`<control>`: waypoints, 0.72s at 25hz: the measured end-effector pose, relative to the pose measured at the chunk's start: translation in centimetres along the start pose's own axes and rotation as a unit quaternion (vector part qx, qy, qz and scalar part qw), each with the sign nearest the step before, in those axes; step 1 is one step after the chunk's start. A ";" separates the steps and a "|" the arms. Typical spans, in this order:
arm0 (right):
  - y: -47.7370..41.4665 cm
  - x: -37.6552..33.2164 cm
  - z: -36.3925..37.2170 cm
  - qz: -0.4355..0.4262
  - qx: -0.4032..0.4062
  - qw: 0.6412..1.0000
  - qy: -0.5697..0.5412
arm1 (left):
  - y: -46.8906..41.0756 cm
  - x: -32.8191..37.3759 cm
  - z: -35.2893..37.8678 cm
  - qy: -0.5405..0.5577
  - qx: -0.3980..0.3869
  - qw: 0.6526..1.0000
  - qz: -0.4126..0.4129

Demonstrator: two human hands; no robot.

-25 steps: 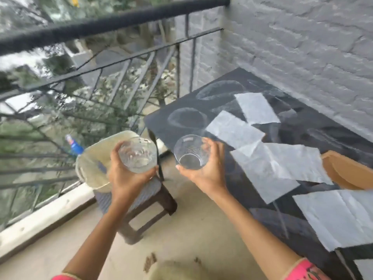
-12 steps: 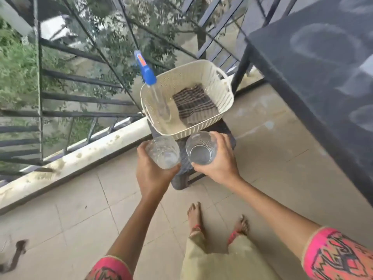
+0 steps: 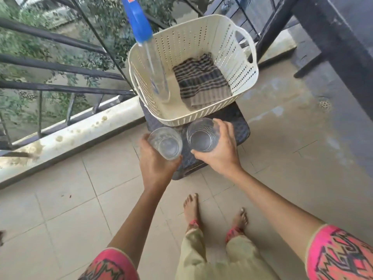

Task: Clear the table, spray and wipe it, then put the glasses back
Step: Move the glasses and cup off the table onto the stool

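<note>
My left hand (image 3: 155, 164) grips a clear glass (image 3: 166, 143) from below and the left. My right hand (image 3: 219, 152) holds a second clear glass (image 3: 201, 135) by its right side. Both glasses are upright and empty, side by side over the near part of a dark low stool (image 3: 238, 120). Just beyond them on the stool stands a cream perforated basket (image 3: 238, 63). In the basket lie a striped cloth (image 3: 201, 81) and a clear spray bottle (image 3: 155, 63) with a blue head, leaning on the left wall. The dark table (image 3: 343, 43) shows at the upper right.
A black metal railing (image 3: 60, 65) runs along the left with a pale ledge (image 3: 66, 138) below it. The floor is beige tile; my bare feet (image 3: 191, 209) stand just behind the stool. A floor drain (image 3: 325, 104) lies under the table.
I turned from the table toward the stool and came closer. Both hands carried the glasses down to just above the stool's near part, in front of the basket.
</note>
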State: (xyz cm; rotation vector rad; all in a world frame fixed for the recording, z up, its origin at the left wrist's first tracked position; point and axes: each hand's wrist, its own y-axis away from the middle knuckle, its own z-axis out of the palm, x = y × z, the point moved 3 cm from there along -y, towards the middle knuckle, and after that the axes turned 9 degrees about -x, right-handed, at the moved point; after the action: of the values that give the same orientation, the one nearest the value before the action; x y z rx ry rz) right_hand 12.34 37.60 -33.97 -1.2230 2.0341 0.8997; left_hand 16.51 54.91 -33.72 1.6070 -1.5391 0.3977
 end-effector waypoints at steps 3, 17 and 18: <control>0.0 0.0 0.9 -0.001 -0.019 1.000 -0.008 | -0.4 -0.2 0.4 0.002 -0.007 1.000 0.000; -0.6 0.2 2.2 -0.002 -0.034 0.999 0.007 | -2.1 -1.4 0.5 -0.034 -0.058 0.997 0.047; -0.5 0.0 2.1 0.002 -0.049 0.999 0.007 | -1.9 -1.1 0.3 -0.046 -0.072 0.995 0.047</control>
State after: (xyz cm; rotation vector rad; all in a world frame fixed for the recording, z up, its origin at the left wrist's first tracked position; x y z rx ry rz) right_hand 13.09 39.04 -35.34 -1.2812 2.0259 1.0066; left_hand 17.99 55.18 -35.43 1.4626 -1.6788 0.2589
